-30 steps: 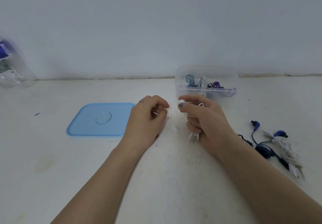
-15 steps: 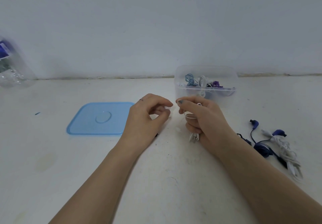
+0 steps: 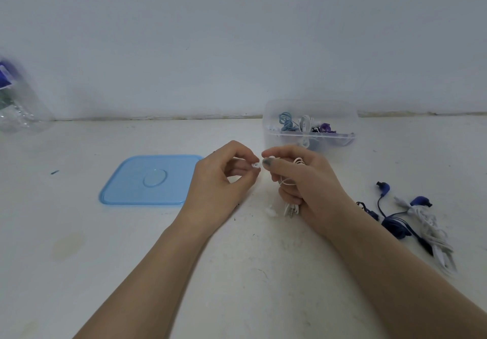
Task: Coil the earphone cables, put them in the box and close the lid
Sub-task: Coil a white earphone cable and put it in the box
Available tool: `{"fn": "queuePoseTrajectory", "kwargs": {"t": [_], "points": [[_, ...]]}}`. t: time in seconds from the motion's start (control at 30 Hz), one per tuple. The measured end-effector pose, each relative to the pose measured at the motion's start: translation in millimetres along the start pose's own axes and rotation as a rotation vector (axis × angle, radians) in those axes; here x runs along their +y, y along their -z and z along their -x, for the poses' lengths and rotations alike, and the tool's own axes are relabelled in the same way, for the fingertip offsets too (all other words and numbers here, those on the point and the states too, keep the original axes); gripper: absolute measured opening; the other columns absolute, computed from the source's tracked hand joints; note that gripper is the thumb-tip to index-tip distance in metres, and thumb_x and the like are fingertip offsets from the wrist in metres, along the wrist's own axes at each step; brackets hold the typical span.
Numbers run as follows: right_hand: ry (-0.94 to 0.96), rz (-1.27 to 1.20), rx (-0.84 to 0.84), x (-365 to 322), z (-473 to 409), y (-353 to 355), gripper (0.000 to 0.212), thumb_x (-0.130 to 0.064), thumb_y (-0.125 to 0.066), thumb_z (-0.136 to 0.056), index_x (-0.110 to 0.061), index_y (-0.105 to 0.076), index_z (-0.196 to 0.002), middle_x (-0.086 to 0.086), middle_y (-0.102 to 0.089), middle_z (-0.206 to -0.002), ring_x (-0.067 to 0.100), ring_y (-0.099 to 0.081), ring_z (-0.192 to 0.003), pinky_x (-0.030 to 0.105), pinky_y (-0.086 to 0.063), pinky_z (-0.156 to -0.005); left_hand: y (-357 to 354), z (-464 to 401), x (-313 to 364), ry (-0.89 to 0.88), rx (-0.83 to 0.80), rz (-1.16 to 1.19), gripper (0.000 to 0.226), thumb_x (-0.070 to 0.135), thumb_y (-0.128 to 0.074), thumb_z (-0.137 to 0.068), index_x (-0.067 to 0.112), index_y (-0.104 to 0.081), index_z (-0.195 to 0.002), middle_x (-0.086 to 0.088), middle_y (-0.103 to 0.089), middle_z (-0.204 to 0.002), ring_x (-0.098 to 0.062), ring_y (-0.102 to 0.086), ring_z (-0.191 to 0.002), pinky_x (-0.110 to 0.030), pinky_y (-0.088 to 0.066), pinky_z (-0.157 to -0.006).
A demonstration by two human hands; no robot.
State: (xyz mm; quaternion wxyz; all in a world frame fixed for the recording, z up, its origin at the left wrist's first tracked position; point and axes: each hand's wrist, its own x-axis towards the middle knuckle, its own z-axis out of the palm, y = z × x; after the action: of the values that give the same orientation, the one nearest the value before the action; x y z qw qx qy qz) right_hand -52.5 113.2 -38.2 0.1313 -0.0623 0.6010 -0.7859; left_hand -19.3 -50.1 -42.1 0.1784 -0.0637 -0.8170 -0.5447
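Note:
My right hand (image 3: 305, 185) grips a coiled white earphone cable (image 3: 291, 180), its plug end sticking out below the fist. My left hand (image 3: 218, 180) pinches a white earbud (image 3: 255, 165) of the same cable, fingertips almost touching the right thumb. Just behind the hands stands the clear plastic box (image 3: 268, 138), open, with several coiled earphones inside. Its blue lid (image 3: 126, 191) lies flat on the table to the left. A dark blue earphone (image 3: 390, 220) and a white earphone (image 3: 432, 230) lie loose at the right.
A clear plastic bottle (image 3: 18, 112) stands at the far left edge against the wall. A small white scrap (image 3: 271, 211) lies on the white table (image 3: 237, 272) below my hands. The wall runs close behind the box.
My left hand has moved right, towards the right hand, and now pinches the white earbud by the right thumb. The right hand keeps its grip on the coil.

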Motion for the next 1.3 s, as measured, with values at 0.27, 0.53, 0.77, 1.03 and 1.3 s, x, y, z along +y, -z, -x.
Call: {"fn": "queuePoseTrajectory", "kwargs": {"t": [0.27,0.53,0.77,1.03,1.3], "points": [[0.024,-0.031,0.021,5,-3,-1,0.020,-0.011,-0.057,-0.098,-0.004,-0.073,-0.105,0.002,-0.055,-0.070,0.010,-0.027,-0.041,0.021,-0.023,-0.039,0,0,-2,-0.044,-0.002,-0.022,0.020,-0.006,-0.069,-0.085,0.013,-0.071,-0.091,0.007,-0.074,-0.089,-0.013,-0.072,-0.085,-0.029,-0.058,-0.086],[0.049,0.017,0.043,5,-1,-2,0.008,-0.003,-0.062,-0.094,0.000,-0.063,-0.101,0.011,-0.070,-0.074,0.014,-0.031,-0.040,0.021,-0.028,-0.039,-1,1,-2,-0.055,0.002,0.015,0.014,0.001,-0.074,-0.087,0.013,-0.069,-0.092,0.004,-0.076,-0.087,-0.016,-0.074,-0.085,-0.031,-0.059,-0.084],[0.085,0.038,0.048,7,-2,-1,0.005,-0.002,-0.066,-0.089,-0.003,-0.065,-0.094,0.017,-0.060,-0.082,0.014,-0.034,-0.040,0.022,-0.031,-0.040,0,1,-3,-0.052,0.001,0.004,0.014,0.002,-0.073,-0.088,0.015,-0.070,-0.092,0.005,-0.075,-0.088,-0.017,-0.073,-0.086,-0.038,-0.059,-0.087],[0.045,0.007,0.040,2,-1,-2,0.005,0.003,-0.063,-0.088,-0.002,-0.064,-0.088,0.011,-0.058,-0.070,0.013,-0.028,-0.042,0.021,-0.026,-0.041,0,0,-5,-0.054,0.005,0.008,0.011,0.004,-0.073,-0.090,0.014,-0.073,-0.094,0.006,-0.076,-0.091,-0.015,-0.073,-0.087,-0.039,-0.058,-0.089],[-0.051,-0.094,0.006,-4,-1,2,0.010,0.005,-0.061,-0.088,-0.004,-0.060,-0.093,0.007,-0.058,-0.064,0.011,-0.027,-0.042,0.020,-0.024,-0.039,0,-1,-5,-0.058,-0.054,0.093,0.011,0.001,-0.074,-0.090,0.009,-0.076,-0.098,0.000,-0.078,-0.093,-0.014,-0.075,-0.090,-0.021,-0.054,-0.086]]}}
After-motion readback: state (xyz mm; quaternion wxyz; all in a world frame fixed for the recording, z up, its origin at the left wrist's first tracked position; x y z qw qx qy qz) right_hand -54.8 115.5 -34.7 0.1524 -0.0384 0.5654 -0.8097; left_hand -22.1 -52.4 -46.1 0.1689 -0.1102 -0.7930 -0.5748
